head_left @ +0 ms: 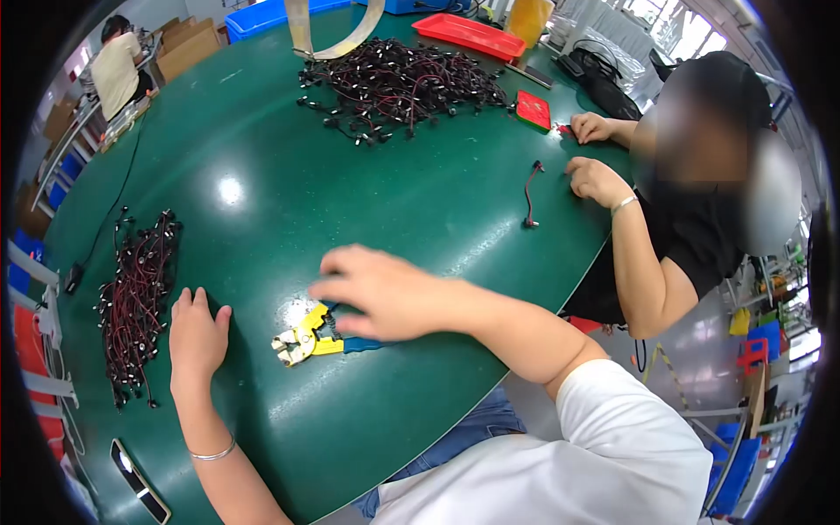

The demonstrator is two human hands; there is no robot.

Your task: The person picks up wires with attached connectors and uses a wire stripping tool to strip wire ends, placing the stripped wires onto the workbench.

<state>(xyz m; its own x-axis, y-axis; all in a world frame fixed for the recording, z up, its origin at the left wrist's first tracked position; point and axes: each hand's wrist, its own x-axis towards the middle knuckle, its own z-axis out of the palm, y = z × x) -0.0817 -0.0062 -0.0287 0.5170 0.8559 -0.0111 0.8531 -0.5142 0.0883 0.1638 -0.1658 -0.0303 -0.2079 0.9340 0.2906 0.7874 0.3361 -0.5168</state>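
My left hand [199, 337] rests on the green table with its fingers stretched out, just right of a long heap of dark red and black cables with small metal ends [138, 302]. My right hand [381, 293], blurred by motion, is over the blue handles of a yellow crimping tool [304, 342]. Its fingers are spread and do not look closed on the tool. The tool's metal jaws point left, and part of its handles is hidden beneath the hand.
A larger cable pile [407, 83] lies at the back. Across the right side, a co-worker's hands [599, 181] are near a single short cable [531, 194] and a small red tray [533, 111]. A phone [140, 481] lies front left; a red tray [468, 36] stands far back.
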